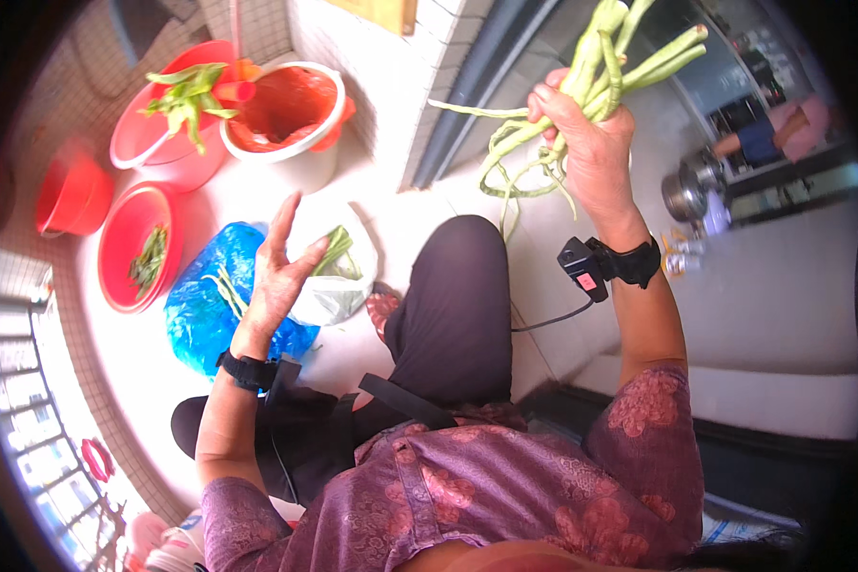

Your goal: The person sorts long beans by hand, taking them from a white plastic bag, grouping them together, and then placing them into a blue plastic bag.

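My right hand (590, 139) is raised at the upper right, its fingers wrapped around a bunch of long green beans (590, 57). Thin ends of the beans curl and dangle below the fist. My left hand (277, 279) holds nothing, with thumb and fingers spread, above a blue plastic bag (196, 322) on the floor. A few loose long beans (227, 292) rest on that bag. Just right of my left hand, a whitish plastic bag (332, 304) contains more green stalks (339, 247), partly hidden by the thumb.
A red basin (107, 264) with dark green leaves (150, 261) sits at the left, near a small red pail (79, 193). Behind are a pink bucket (186, 168) topped with pale green leaves (193, 96) and a white bin (293, 168) lined with red plastic. Another person (794, 132) is far right.
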Motion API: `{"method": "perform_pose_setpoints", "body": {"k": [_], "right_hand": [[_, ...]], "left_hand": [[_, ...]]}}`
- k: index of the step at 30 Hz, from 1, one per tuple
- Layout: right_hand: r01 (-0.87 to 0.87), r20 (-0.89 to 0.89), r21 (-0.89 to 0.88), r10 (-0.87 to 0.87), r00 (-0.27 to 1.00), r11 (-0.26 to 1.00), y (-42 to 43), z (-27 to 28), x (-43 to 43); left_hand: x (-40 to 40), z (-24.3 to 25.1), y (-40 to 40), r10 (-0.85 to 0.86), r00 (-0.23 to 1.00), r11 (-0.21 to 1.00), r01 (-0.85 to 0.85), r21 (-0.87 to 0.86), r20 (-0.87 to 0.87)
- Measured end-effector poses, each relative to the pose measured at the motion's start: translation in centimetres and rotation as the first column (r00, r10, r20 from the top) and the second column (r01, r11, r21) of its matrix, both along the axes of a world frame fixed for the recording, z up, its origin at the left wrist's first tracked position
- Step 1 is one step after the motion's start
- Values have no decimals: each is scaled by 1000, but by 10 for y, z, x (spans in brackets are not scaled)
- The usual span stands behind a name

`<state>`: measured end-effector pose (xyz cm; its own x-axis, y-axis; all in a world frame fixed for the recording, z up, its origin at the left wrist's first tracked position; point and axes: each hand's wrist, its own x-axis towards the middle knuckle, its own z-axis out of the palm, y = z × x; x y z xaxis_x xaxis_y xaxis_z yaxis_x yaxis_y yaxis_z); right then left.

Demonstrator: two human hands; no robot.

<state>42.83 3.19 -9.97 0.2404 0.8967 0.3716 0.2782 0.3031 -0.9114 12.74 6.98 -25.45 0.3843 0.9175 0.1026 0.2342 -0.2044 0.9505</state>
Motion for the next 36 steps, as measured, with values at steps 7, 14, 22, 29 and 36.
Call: {"method": "perform_pose_setpoints", "body": {"k": [7,14,22,29,36], "right_hand": [[-397,-102,-37,392,914,917,21,2,-116],[-706,-531,-142,549,646,694,5,-50,-192],[-794,-563,-397,562,607,460,-11,-140,-232],[-814,-587,-365,568,577,451,-7,-175,-238],[-850,-685,-343,513,518,400,-5,-189,-224]], "left_hand": [[-2,100,-22,141,988,753,-143,642,55],[-24,57,-45,63,898,991,-5,-133,436],[-57,-23,-96,287,720,877,69,-476,632],[-65,-44,-102,275,776,867,55,-496,568],[-58,-47,-104,276,769,863,66,-501,577]]}}
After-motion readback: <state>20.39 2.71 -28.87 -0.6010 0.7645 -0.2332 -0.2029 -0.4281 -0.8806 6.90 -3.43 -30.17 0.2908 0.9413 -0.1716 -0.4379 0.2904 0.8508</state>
